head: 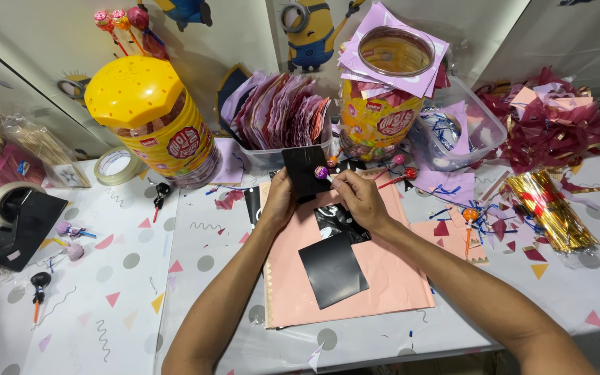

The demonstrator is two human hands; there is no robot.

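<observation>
My left hand [278, 201] holds up a black paper square [303, 171] by its lower left edge. My right hand [360, 198] pinches the stick of a small round lollipop [321, 172] and presses its purple head against that square. Below my hands a stack of salmon-pink paper sheets [390, 278] lies on the table, with another black square [332, 269] and a shiny black piece [335, 219] on top.
A yellow-lidded candy jar [154, 118] stands back left, an open jar [383, 104] topped with lilac paper back centre. Between them is a tub of folded pink papers [279, 114]. Tape dispenser [19, 219] left, gold twist ties [550, 208] right, loose lollipops [469, 219] nearby.
</observation>
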